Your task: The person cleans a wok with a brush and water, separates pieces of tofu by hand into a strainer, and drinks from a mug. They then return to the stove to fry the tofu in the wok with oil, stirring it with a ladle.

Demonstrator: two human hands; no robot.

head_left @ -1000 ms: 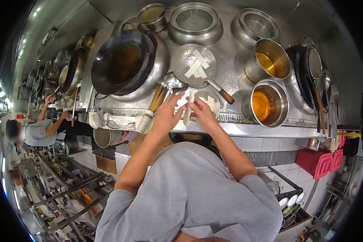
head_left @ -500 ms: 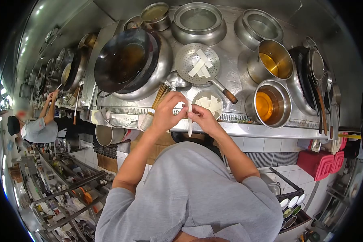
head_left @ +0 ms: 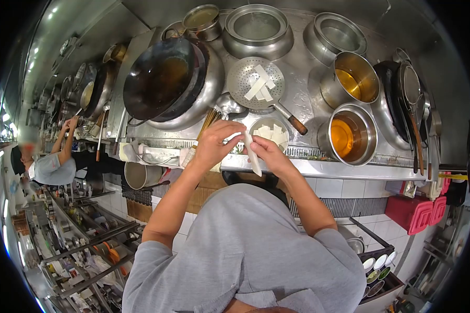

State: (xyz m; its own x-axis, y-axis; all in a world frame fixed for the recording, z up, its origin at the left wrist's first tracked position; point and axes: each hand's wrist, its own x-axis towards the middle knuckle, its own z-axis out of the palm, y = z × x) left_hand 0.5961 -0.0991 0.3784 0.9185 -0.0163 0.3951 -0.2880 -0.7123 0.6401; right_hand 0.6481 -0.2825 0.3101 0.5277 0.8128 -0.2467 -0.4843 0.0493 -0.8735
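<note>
A long white strip of food is held in front of my body, its lower end leaning to the right. My right hand pinches it along the middle between thumb and fingers. At its upper end are the curled fingertips of my left hand, closed on it too. Just beyond my right hand stands a bowl holding several short white pieces. Farther back, a perforated skimmer with a wooden-ended handle carries several similar white strips. A metal ladle lies beside it.
A dark wok with brown liquid sits on the left. Two pots of amber liquid, one nearer and one behind, stand right. Lidless metal pots line the back. Another person works far left.
The white strip has tipped from nearly upright to slanting, its lower end swinging right. My right hand has turned and now grips more of its length.
</note>
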